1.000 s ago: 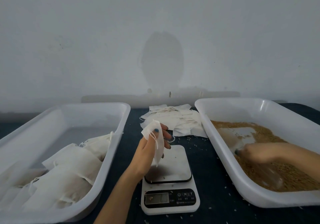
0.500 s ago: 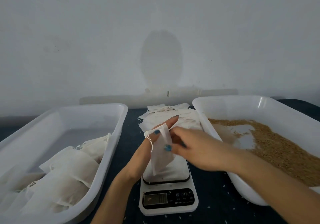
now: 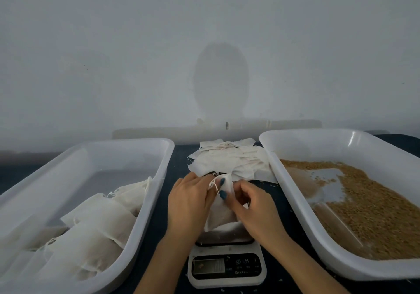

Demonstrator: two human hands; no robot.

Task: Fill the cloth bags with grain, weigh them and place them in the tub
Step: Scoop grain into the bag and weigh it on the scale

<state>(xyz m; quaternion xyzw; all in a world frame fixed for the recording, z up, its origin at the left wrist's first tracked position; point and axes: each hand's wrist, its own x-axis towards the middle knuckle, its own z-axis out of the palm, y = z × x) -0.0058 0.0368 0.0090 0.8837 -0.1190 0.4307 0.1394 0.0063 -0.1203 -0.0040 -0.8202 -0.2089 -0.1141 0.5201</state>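
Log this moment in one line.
left hand: grips bag | right hand: grips bag | bag: over scale | left tub: filled bags | right tub: grain

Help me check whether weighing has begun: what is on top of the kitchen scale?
One cloth bag, pinched at its neck by the left hand and right hand, is over the kitchen scale. The hands cover part of its platform; contact is unclear.

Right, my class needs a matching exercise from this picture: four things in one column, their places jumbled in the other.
Things
1 filled bags
2 grain
3 empty bags
4 scale

Places
A in the right tub
B between the tubs, at the back
C in the left tub
D between the tubs, at the front

Pairs: 1-C, 2-A, 3-B, 4-D
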